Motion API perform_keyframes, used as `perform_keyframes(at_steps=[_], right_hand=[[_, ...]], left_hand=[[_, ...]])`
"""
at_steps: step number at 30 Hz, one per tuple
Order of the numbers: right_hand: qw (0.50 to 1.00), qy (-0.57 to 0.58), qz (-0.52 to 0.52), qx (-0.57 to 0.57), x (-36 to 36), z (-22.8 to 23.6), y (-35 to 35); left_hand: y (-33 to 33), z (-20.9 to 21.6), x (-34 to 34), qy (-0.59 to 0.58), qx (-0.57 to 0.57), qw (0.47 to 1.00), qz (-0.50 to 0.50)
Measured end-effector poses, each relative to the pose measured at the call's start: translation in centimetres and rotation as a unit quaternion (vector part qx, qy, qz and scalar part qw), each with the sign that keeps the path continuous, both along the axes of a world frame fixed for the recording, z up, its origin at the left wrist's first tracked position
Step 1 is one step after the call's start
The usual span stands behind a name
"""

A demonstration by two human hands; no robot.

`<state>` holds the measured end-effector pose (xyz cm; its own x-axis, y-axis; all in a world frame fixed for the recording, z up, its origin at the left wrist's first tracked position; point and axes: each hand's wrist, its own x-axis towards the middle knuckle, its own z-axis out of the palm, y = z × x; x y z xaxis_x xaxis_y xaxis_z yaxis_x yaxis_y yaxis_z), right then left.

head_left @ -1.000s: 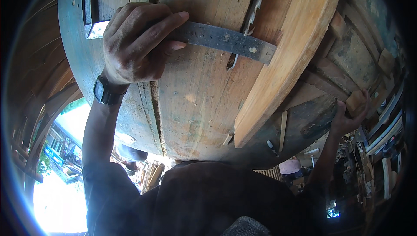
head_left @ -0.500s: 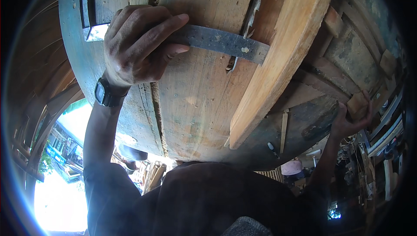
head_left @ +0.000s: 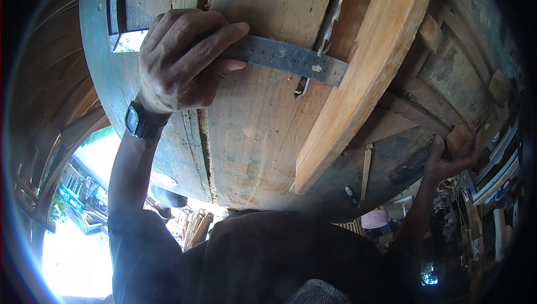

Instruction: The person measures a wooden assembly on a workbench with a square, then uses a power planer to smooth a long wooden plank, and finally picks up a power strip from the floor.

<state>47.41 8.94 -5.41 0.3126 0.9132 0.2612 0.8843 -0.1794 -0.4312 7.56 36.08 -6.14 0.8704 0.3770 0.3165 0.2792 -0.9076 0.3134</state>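
Strip of flat grey metal [head_left: 288, 58], straight-edged and faintly marked, is held against curved brown wooden planking [head_left: 257, 125] by the left hand [head_left: 182, 60]. The strip is pinched between thumb and fingers, the index finger being laid out along its upper edge. Its long axis is set roughly left to right, tilted a little so that the squared right end sits lower. That end is pointed at a thick, pale, slanting wooden bar [head_left: 366, 86], and the bar's near edge is met there. A dark gap between the planks [head_left: 334, 16] is crossed by the strip just short of the bar.

The right hand [head_left: 444, 165] is placed well apart, far to the right, at a small brown wooden block [head_left: 460, 139] — thumb on one side, fingers on the other; whether the block is squeezed cannot be told. A black wristwatch [head_left: 136, 122] is worn on the left wrist.
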Motion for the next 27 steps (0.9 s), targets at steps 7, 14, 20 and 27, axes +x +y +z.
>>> perform_keyframes(at_steps=[7, 14, 20, 27], right_hand=[[1.000, -0.004, -0.011, 0.011, 1.4, -1.1, -1.3], [0.998, -0.056, -0.021, -0.013, 1.3, -0.8, -1.0], [1.000, -0.006, -0.019, 0.015, 1.8, -1.0, -1.3], [0.998, 0.027, -0.029, 0.040, 1.4, -1.6, -1.4]], left_hand=[[0.0, -0.2, -0.1, -0.008, -0.005, 1.000, 0.001], [0.1, 0.2, 0.2, -0.014, -0.007, 1.000, 0.008], [0.1, 0.1, 0.1, -0.009, 0.003, 1.000, 0.002], [-0.1, 0.0, -0.1, -0.014, 0.006, 1.000, 0.015]])
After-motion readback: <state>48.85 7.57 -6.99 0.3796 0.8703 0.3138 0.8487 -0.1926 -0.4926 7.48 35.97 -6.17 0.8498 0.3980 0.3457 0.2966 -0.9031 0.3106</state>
